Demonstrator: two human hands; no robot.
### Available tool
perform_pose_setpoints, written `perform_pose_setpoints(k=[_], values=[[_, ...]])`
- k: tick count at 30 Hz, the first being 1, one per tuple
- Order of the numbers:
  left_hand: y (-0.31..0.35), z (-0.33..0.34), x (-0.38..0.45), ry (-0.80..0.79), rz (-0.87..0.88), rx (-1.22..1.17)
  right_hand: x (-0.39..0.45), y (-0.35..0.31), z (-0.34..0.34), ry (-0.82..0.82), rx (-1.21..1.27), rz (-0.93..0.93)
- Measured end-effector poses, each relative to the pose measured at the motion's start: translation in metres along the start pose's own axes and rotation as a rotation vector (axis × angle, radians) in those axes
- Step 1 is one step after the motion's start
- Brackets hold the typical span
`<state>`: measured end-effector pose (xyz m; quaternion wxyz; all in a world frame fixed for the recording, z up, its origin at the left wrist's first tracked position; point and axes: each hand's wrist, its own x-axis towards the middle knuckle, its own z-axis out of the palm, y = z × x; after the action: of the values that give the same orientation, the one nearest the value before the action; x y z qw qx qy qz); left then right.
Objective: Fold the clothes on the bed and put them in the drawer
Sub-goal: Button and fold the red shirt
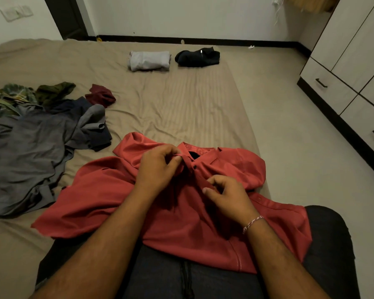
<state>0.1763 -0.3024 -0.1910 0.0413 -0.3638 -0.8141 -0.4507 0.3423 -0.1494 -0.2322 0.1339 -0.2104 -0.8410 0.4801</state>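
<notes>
We see a red collared shirt (108, 203) spread front-up across the near edge of the bed (181, 100) and over the person's lap. The left hand (158, 167) pinches the shirt's collar edge beside the top button; the right hand (227, 195) pinches the placket lower down. Left of the shirt lies an unfolded heap of clothes (30, 134), grey, navy, plaid, maroon. At the far end of the bed, a folded grey garment (149, 60) sits just beside a folded black garment (198, 57). Drawers (328, 87) stand along the right wall.
</notes>
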Motion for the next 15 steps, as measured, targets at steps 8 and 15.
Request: perform_pose_setpoints(k=[8,15], values=[[-0.032,-0.029,0.019,-0.203,0.093,0.085,0.007,-0.002,-0.028,0.095,0.337,0.171],[-0.006,-0.024,0.087,-0.508,0.146,0.477,0.082,-0.02,-0.05,-0.089,-0.238,0.275]])
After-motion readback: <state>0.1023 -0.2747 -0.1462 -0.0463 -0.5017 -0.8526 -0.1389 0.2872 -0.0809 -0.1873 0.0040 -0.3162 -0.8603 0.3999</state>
